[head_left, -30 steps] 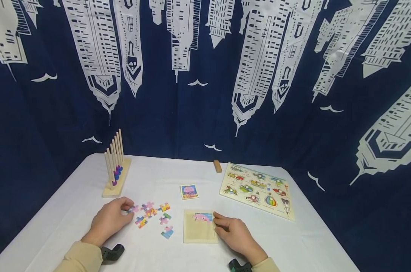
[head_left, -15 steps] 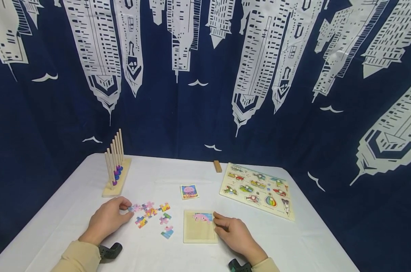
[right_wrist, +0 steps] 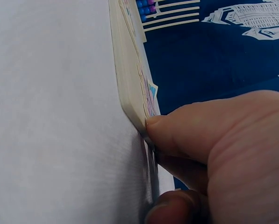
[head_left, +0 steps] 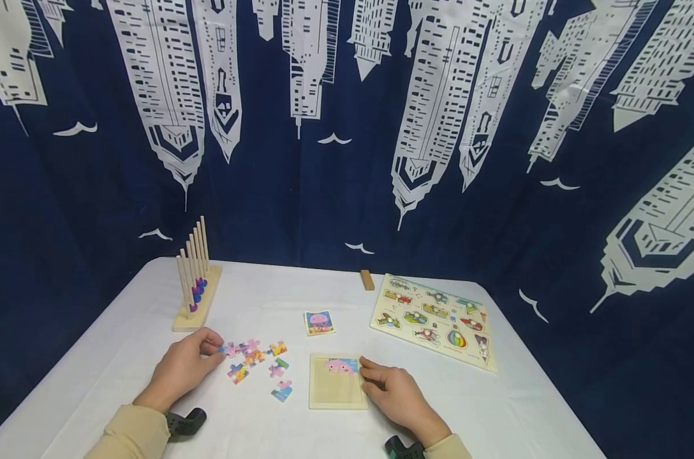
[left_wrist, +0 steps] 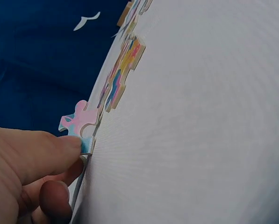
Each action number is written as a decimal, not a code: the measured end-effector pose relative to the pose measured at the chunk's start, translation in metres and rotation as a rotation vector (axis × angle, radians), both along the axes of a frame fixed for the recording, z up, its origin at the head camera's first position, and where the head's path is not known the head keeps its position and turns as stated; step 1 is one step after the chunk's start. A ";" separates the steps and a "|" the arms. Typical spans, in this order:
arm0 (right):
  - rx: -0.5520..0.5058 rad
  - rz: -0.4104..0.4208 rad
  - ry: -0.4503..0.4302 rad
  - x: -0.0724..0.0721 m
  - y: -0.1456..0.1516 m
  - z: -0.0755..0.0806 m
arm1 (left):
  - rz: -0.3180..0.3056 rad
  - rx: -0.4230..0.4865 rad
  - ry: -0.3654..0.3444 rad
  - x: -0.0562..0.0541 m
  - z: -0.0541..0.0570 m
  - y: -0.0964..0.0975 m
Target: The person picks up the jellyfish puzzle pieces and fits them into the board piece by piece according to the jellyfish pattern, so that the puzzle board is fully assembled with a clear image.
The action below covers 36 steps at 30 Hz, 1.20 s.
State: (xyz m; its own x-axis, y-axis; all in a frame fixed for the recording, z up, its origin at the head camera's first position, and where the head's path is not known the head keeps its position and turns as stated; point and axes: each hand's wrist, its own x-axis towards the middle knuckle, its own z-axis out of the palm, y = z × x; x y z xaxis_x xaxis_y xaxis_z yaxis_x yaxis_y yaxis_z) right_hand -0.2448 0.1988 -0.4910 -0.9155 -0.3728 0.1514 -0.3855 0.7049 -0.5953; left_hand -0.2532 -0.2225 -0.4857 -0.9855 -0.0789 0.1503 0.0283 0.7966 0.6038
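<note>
In the head view my left hand point(head_left: 182, 368) is at the left of a cluster of jigsaw pieces point(head_left: 254, 357). Its thumb and finger pinch a pink and light-blue jigsaw piece point(left_wrist: 85, 119), seen tilted up in the left wrist view. My right hand point(head_left: 400, 396) grips the right edge of a square wooden puzzle tray point(head_left: 337, 395), with the thumb point(right_wrist: 165, 133) against the tray's rim in the right wrist view. Pieces showing a pink face point(head_left: 341, 366) lie in the tray's upper right corner. Some fingers of both hands are partly hidden.
A small picture card point(head_left: 319, 322) lies behind the tray. A wooden peg stand point(head_left: 200, 296) with beads is at the back left. At the right lies a knob puzzle board point(head_left: 435, 319), and a small wooden block point(head_left: 367, 280) rests near the table's back edge.
My left hand has shifted slightly to the left and away from me, and more of the pink and light-blue piece shows at its fingertips. My right hand and the tray hold still.
</note>
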 end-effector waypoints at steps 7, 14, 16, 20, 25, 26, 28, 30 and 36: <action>0.003 0.004 0.001 -0.001 0.000 0.000 | -0.005 0.005 0.014 0.000 0.001 0.000; 0.006 0.004 -0.002 -0.001 0.000 0.000 | 0.022 0.001 0.013 0.001 0.001 -0.001; 0.006 0.005 -0.001 0.000 0.000 0.001 | 0.045 -0.004 0.000 0.001 0.002 -0.001; 0.004 0.009 0.007 0.000 0.000 0.000 | 0.070 -0.021 -0.021 0.002 0.003 -0.003; 0.000 0.011 0.010 0.000 0.001 0.000 | 0.033 -0.028 -0.014 0.003 0.001 0.002; 0.000 0.011 0.009 0.000 0.001 0.000 | 0.017 -0.023 -0.012 0.003 0.001 0.005; 0.002 0.010 0.009 0.000 0.001 0.000 | -0.022 -0.015 -0.011 0.003 0.000 0.010; 0.002 0.009 0.008 0.000 0.001 0.000 | -0.058 -0.010 -0.019 0.004 0.000 0.016; 0.012 0.005 0.002 0.000 0.001 0.001 | -0.120 -0.090 -0.036 0.006 0.001 0.022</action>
State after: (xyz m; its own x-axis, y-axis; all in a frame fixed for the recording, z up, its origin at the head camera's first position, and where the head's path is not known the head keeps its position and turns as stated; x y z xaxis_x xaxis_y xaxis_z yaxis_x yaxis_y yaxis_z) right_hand -0.2453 0.1998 -0.4903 -0.9134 -0.3789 0.1487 -0.3901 0.7104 -0.5858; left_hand -0.2468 -0.2003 -0.4845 -0.9918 0.0523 0.1162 0.1067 0.8397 0.5325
